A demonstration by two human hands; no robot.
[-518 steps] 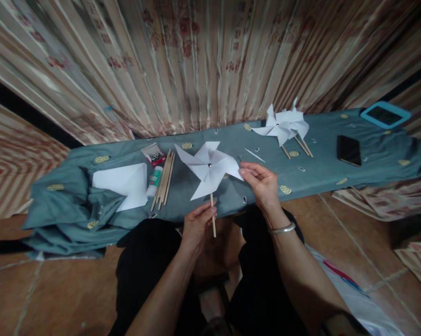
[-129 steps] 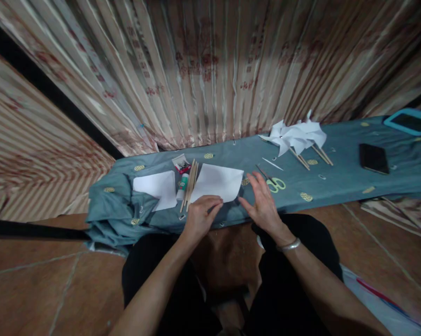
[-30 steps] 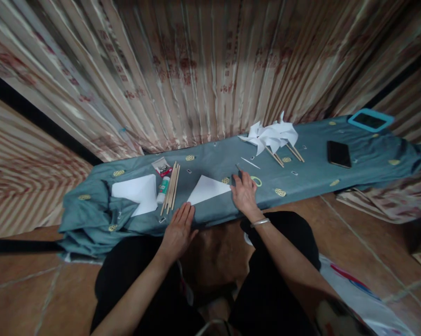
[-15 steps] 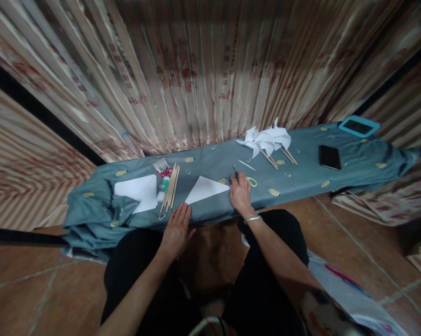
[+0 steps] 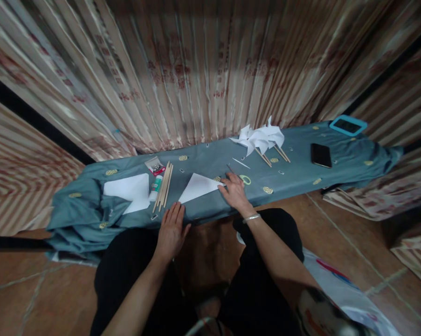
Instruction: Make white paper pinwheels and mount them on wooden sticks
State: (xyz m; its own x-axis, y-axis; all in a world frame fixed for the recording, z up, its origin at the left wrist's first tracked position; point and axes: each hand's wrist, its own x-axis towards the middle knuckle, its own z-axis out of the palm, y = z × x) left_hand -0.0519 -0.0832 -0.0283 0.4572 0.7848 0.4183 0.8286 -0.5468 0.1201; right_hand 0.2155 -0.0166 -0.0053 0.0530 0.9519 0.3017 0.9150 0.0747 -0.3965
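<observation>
A folded white sheet of paper (image 5: 199,187), triangular in outline, lies flat on the cloth between my hands. My left hand (image 5: 171,229) rests at the table's near edge, fingers stretched out, its fingertips by the paper's lower left corner. At the paper's pointed right end is my right hand (image 5: 235,192), lying low with its fingers apart and the thumb near the tip. Just beyond it lie scissors with yellow-green handles (image 5: 245,179), partly hidden by that hand. Neither hand grips anything that I can see.
Wooden sticks (image 5: 164,187), a glue stick (image 5: 155,187), an opened small box (image 5: 155,166) and more white paper (image 5: 128,187) lie to the left. Paper pinwheels (image 5: 259,137) on sticks lie at the back. A black phone (image 5: 320,155) and a blue-framed device (image 5: 348,125) sit at the right.
My right hand's fingers have spread, the thumb moving apart from the others near the paper's tip. My left hand stays at the near corner. The whole view has shifted slightly.
</observation>
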